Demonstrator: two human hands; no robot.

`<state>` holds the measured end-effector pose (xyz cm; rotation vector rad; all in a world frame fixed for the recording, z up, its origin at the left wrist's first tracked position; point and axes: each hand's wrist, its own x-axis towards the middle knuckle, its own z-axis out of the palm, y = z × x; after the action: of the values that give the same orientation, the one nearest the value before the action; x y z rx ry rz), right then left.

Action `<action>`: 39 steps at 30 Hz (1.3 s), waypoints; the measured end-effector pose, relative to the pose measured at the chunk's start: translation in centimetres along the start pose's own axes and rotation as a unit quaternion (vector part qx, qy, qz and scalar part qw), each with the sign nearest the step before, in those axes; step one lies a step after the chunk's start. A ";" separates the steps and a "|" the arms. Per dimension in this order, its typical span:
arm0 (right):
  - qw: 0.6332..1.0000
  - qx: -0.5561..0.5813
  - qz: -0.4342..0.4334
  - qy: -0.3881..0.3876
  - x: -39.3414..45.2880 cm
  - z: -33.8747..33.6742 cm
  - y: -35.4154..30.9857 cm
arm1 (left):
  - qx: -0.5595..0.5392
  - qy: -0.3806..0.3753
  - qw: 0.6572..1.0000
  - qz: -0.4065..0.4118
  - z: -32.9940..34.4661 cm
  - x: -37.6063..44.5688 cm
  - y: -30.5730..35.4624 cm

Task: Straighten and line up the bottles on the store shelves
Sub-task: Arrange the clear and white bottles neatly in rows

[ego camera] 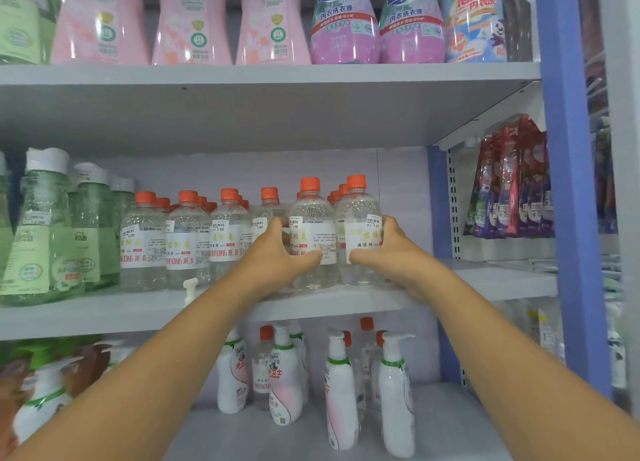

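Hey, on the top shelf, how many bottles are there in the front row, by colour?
green bottles: 1
pink bottles: 3
purple bottles: 2
blue and white bottles: 1
Total: 7. The dark item at the far right is too unclear to count.

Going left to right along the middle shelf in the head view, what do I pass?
Green bottles → orange-capped clear bottles → left hand → right hand → hanging red packets.
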<state>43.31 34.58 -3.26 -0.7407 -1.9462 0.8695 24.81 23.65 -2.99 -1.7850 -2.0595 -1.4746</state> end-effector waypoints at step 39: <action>1.000 -0.005 0.001 0.017 -0.6 0.2 -0.6 | -0.046 -0.028 0.999 -0.011 -0.1 -0.3 0.0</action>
<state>43.29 33.72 -3.19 -0.7582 -1.9227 0.8428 24.89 23.37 -3.06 -1.8625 -2.0744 -1.5675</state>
